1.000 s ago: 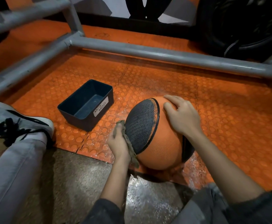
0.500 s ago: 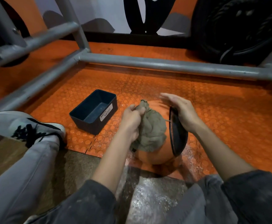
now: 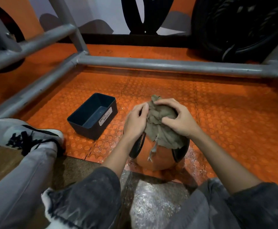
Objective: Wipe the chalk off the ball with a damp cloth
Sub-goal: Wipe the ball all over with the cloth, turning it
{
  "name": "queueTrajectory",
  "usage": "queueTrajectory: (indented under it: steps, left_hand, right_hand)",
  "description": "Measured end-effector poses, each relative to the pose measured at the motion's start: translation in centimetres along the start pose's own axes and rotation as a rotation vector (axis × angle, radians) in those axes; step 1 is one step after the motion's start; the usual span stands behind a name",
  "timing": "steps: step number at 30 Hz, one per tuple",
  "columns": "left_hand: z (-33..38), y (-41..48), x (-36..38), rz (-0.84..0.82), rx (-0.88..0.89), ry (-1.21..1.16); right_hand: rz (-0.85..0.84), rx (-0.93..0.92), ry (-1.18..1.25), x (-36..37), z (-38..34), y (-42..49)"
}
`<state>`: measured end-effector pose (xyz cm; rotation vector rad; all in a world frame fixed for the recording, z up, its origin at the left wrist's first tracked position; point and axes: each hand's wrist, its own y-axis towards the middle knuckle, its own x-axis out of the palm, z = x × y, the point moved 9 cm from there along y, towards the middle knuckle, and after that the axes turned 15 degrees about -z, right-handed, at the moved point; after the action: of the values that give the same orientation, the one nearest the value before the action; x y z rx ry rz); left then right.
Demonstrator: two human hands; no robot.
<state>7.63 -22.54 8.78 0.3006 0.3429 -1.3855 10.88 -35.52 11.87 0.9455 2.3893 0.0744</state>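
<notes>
The ball (image 3: pixel 156 157) is sitting on the orange floor mat (image 3: pixel 225 123), near the waste basket (image 3: pixel 92 116), with the cloth (image 3: pixel 161 131) draped over its top. The left hand (image 3: pixel 135 121) is pinching the cloth's edge, and the right hand (image 3: pixel 179 119) is digging curled fingers into it. Wiping seems underway. The next move probably calls for firm rubbing while bracing the ball against rolling.

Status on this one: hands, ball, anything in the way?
Left hand grips the cloth at its edge, right hand pinches it near the top. Cloth draped over the ball. Waste basket sits apart on the left, nothing blocking.
</notes>
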Motion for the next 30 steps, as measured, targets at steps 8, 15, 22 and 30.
queueTrajectory:
  steps: [8, 15, 22, 30]
  left_hand:
    - [-0.4, -0.2, 0.4, 0.032, -0.043, 0.241]
    - [-0.8, 0.3, -0.2, 0.074, -0.096, 0.252]
    - [-1.8, 0.0, -1.0, 0.065, -0.016, 0.097]
    - [-2.0, -0.5, -1.4, 0.136, -0.055, 0.117]
  right_hand:
    - [0.446, 0.434, 0.266, -4.1, 11.3, -5.9]
    - [0.55, 0.237, -0.158, -0.9, 2.9, -4.6]
    - [0.652, 0.282, 0.055, -2.2, 5.8, -5.8]
    - [0.811, 0.838, 0.788, 1.7, 15.5, -11.0]
